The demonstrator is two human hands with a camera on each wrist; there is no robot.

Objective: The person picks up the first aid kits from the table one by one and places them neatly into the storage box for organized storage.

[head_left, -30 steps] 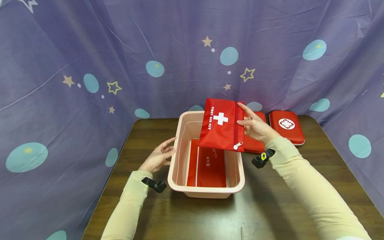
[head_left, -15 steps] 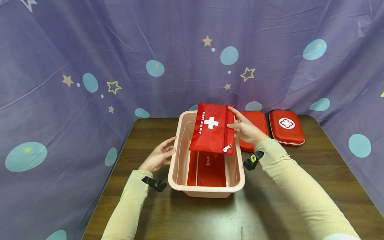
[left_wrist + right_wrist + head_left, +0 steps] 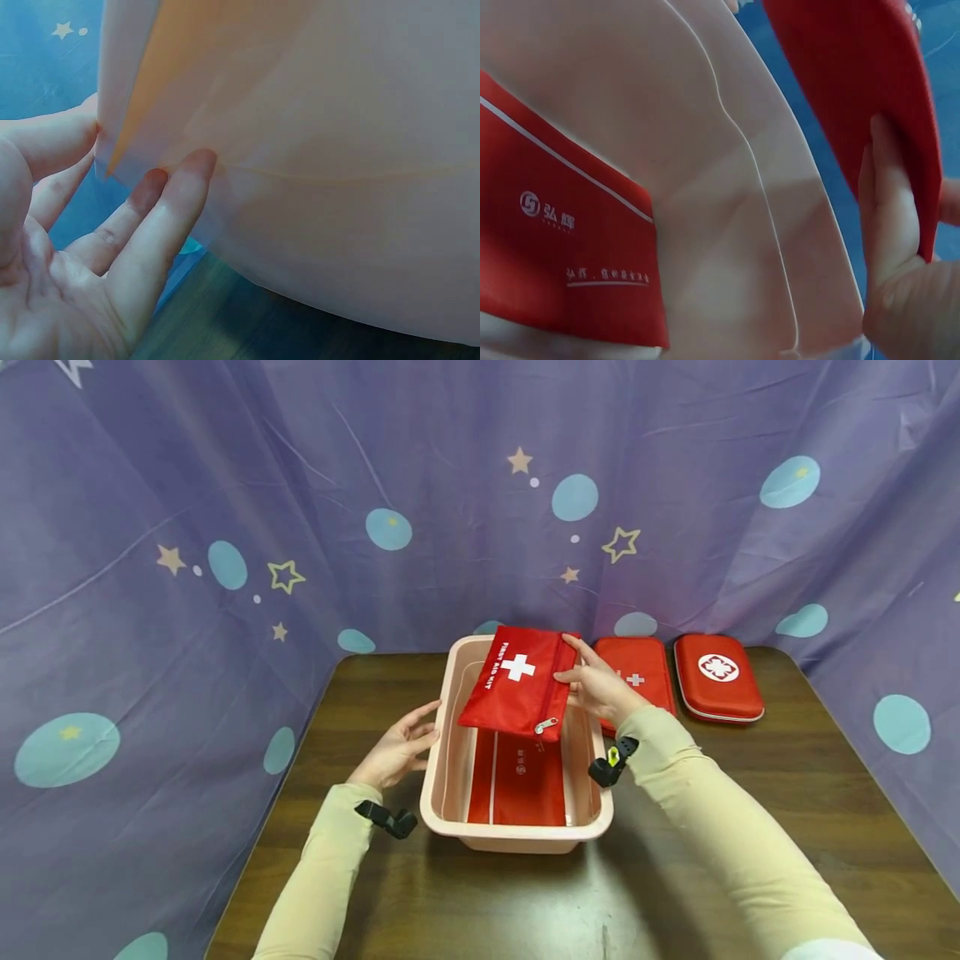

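A red zip pouch (image 3: 517, 670) printed "FIRST AID KIT" with a white cross is tilted over the far part of a pale pink plastic tub (image 3: 517, 832). My right hand (image 3: 597, 685) pinches the pouch along its zip side, thumb on one face and fingers behind, as the right wrist view also shows. On the tub's floor lies a flat red item (image 3: 562, 225) with a white stripe and white lettering. My left hand (image 3: 396, 749) touches the tub's left side; in the left wrist view its fairly straight fingers (image 3: 169, 225) rest against the outer wall.
Right of the tub, a flat red case (image 3: 645, 668) with a small pale cross lies partly behind my right hand. Farther right is a rounded red case (image 3: 720, 681) with a white round emblem. All stand on a dark wooden table (image 3: 675, 860) before a purple curtain (image 3: 450, 460).
My right hand has carried the red pouch leftward and slightly lower, farther over the tub, with its tilt changing. More of the flat red case now shows. The left hand stays put.
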